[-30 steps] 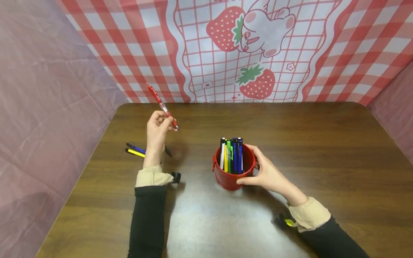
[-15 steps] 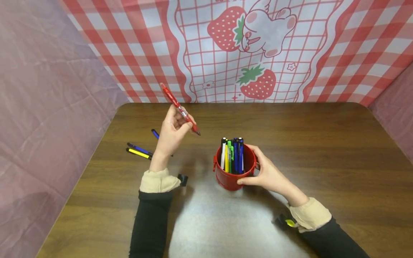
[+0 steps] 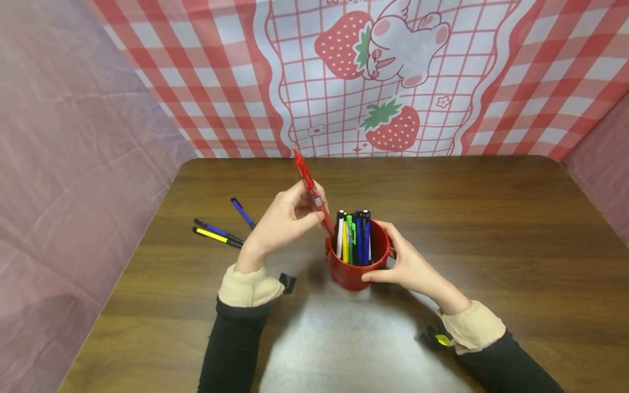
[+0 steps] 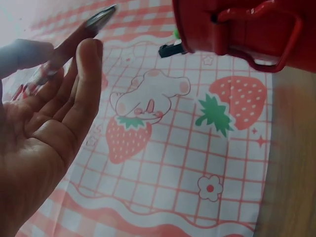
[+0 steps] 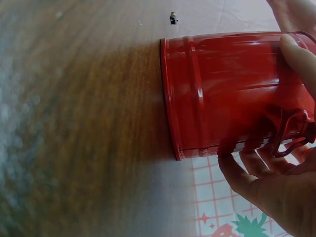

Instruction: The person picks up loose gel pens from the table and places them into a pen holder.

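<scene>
Between thumb and fingers my left hand pinches a red pen, tilted with its tip down at the left rim of a small red metal bucket. The left wrist view shows the pen's metal tip apart from the bucket's side. Inside the bucket stand several pens, among them a white pen, a green pen and blue pens. My right hand grips the bucket from the right, thumb on the near wall and fingers round the far side.
Left of my left hand, a yellow pen, a blue pen and another blue pen lie on the wooden table. A checked strawberry cloth hangs behind the table, and a pink cloth on the left.
My left hand has carried the red pen right and down to the bucket's rim, uncovering the pens lying on the table. My right hand and the bucket have stayed in place.
</scene>
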{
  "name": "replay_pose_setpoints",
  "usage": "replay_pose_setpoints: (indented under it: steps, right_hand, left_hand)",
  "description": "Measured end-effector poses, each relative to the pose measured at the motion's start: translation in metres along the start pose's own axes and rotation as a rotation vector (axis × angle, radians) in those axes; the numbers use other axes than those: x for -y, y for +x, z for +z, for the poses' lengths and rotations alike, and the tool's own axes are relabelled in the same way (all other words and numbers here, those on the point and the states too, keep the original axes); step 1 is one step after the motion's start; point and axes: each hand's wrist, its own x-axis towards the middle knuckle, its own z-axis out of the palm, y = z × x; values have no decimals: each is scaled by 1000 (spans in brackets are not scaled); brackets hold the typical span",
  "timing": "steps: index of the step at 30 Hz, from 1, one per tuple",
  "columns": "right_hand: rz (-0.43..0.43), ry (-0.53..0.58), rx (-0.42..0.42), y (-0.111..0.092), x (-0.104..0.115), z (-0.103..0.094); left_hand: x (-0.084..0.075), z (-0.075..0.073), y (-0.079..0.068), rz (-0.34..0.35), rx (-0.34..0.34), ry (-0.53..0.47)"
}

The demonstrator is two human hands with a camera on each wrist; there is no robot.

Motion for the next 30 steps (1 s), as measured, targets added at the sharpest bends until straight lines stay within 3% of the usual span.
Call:
replay_pose_setpoints:
  steps: [6,12,18,25,30]
  right_hand:
    - [-2,-10,4,0,0,1]
    - [-5,-18,3,0,-1,0]
    - [-11,-16,2,0,-2,0]
    - [-12,-3,3,0,-1,-1]
    - [-10,-5,5,0,0,0]
  left_hand:
    - [3,8,2,3,91,45]
    - [6,11,5,-15,135,160]
    - [8,15,7,0,162,206]
    - [8,17,8,-76,183,190]
    - [10,17,8,-87,188,208]
